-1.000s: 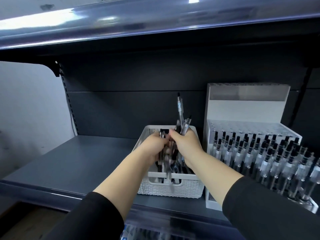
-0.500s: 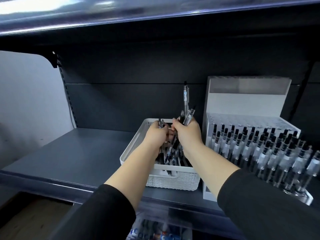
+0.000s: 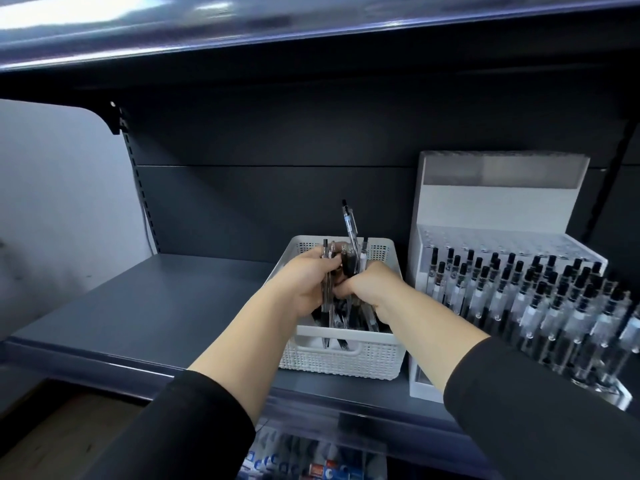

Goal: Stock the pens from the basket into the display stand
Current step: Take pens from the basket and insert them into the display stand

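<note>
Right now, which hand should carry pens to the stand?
Right hand, probably: it grips pens over the basket on the side nearest the display stand. The left hand would have to cross over.

Basket (image 3: 341, 362) left of stand (image 3: 460, 206) — pens (image 3: 349, 317) inside

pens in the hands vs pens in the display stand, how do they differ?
The held pens are bunched unevenly over the white basket, gripped by the left hand and right hand; the stand pens sit apart in ordered rows in the display stand. One held pen sticks up higher; stand pens step evenly. Both have clear barrels and black tips.
</note>
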`<state>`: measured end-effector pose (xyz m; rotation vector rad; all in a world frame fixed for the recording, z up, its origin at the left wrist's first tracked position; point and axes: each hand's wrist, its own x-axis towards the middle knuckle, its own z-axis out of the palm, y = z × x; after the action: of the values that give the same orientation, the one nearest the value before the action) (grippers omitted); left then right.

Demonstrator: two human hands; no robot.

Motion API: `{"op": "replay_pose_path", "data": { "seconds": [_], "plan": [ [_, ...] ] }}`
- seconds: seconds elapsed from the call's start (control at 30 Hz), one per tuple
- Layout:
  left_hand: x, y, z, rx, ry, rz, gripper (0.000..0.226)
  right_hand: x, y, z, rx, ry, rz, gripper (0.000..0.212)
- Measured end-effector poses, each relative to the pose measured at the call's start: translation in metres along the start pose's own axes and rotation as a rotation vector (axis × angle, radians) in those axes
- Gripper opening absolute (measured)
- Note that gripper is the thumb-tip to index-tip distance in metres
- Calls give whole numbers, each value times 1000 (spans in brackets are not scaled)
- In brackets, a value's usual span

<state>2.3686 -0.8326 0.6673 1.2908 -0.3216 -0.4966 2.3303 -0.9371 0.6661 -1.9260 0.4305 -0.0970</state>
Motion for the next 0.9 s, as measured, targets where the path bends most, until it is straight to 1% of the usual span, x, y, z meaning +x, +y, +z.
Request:
{"op": "replay_pose_path", "data": {
  "seconds": [0.17, 0.3, 0.37, 0.43, 0.5, 0.57, 0.67, 0.73, 0.77, 0.8, 0.87, 0.9],
  "plan": [
    [-3, 3, -4, -82, -119, -82, 24, 4, 3, -1, 9, -29, 36, 43],
    [-5, 3, -3, -57, -201, -37, 22, 3, 4, -5, 77, 4, -8, 34],
    [-4, 2, 0, 14, -196, 33, 24, -1, 1, -5, 109, 3, -52, 26],
    [-4, 0, 3, 55, -167, 128, 27, -4, -1, -5, 137, 10, -100, 31],
    [-3, -2, 4, 65, -131, 180, 28, -6, -3, -4, 149, -2, -133, 36],
    [-4, -3, 3, 96, -125, 158, 27, -8, -3, -5, 115, -24, -117, 35],
    [-5, -4, -1, 144, -139, 78, 25, -8, -1, -2, 73, -77, -81, 32],
    [-4, -5, -1, 154, -130, 60, 25, -8, -1, 2, 63, -109, -69, 43],
    [-3, -5, 0, 160, -114, 76, 24, -8, -1, 2, 67, -108, -65, 48],
    [-1, -5, 0, 160, -96, 117, 23, -8, -2, 2, 83, -94, -76, 45],
    [0, -5, 1, 126, -95, 202, 20, -10, -3, -3, 126, -39, -124, 29],
    [-1, -4, 2, 98, -113, 221, 20, -9, -3, -6, 144, -20, -144, 28]
  ]
}}
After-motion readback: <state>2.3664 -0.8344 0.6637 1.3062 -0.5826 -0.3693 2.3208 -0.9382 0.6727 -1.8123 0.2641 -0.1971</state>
